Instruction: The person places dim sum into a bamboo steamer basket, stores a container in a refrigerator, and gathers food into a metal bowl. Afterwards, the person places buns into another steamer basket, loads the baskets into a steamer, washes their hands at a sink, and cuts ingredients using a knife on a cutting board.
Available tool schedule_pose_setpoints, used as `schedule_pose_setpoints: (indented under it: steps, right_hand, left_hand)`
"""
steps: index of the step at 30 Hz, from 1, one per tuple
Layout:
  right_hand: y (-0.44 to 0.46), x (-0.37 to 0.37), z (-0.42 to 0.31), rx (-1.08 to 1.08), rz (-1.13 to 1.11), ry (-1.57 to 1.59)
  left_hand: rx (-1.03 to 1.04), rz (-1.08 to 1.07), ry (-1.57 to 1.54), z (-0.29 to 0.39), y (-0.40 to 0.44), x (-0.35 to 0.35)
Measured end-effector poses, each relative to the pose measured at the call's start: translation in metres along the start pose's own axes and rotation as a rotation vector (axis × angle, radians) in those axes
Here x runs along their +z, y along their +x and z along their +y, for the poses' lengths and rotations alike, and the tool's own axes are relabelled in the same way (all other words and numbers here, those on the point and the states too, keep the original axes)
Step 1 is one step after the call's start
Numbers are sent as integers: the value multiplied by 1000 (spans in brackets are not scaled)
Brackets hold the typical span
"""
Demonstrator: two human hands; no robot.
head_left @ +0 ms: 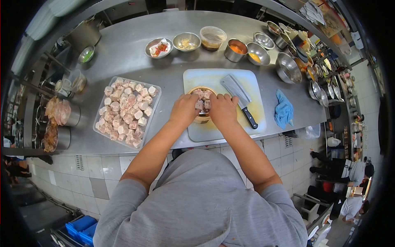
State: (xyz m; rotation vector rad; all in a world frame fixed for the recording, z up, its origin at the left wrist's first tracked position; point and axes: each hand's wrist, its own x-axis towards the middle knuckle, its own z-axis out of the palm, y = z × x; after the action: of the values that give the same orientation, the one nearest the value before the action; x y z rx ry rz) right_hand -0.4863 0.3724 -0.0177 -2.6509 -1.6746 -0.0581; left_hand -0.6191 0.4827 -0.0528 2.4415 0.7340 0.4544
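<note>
On a white cutting board (pixel 195 133) sits a small round steamer basket (pixel 201 120) with several chunks of pale meat (pixel 201 95) in it. My left hand (pixel 184 108) is at the basket's left side, fingers bent over the rim against the meat. From the right side my right hand (pixel 222 108) reaches over the rim in the same way, its fingers curled at the meat. Right of my right hand a cleaver (pixel 237 89) with a black handle lies flat on the board. To the left stands a clear tray (pixel 147 131) full of meat chunks.
Metal bowls (pixel 186 42), a tub of dark liquid (pixel 212 38) and a steel pot (pixel 236 50) stand along the back. A blue cloth (pixel 284 109) lies right of the board. Pots are at the left edge. Two people (pixel 349 172) are at the far right.
</note>
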Motion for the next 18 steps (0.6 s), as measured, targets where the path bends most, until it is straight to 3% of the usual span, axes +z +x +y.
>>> schedule_pose_setpoints:
  steps: [5, 7, 8, 10, 11, 13, 15, 18]
  right_hand:
    - [3, 14, -4, 0, 12, -53]
    - [-4, 21, -2, -194, 215, 71]
    - [-8, 20, -2, -193, 213, 70]
    - [-15, 16, -5, -98, 239, 313]
    - [-18, 19, -6, -99, 238, 311]
    - [-21, 29, -7, 140, 251, 279]
    - [-22, 34, -7, 181, 222, 297]
    - [-21, 33, -7, 237, 191, 307]
  left_hand:
    - [16, 86, -36, -10, 1, 8]
    - [20, 93, -58, -11, 1, 6]
    - [22, 103, -80, -11, 0, 5]
    - [21, 80, -83, -10, 0, 1]
    - [21, 58, -85, -9, 1, -1]
    - [16, 13, 1, 1, 2, -7]
    - [20, -38, 86, 6, 3, -3]
    - [19, 56, 183, 9, 8, 5]
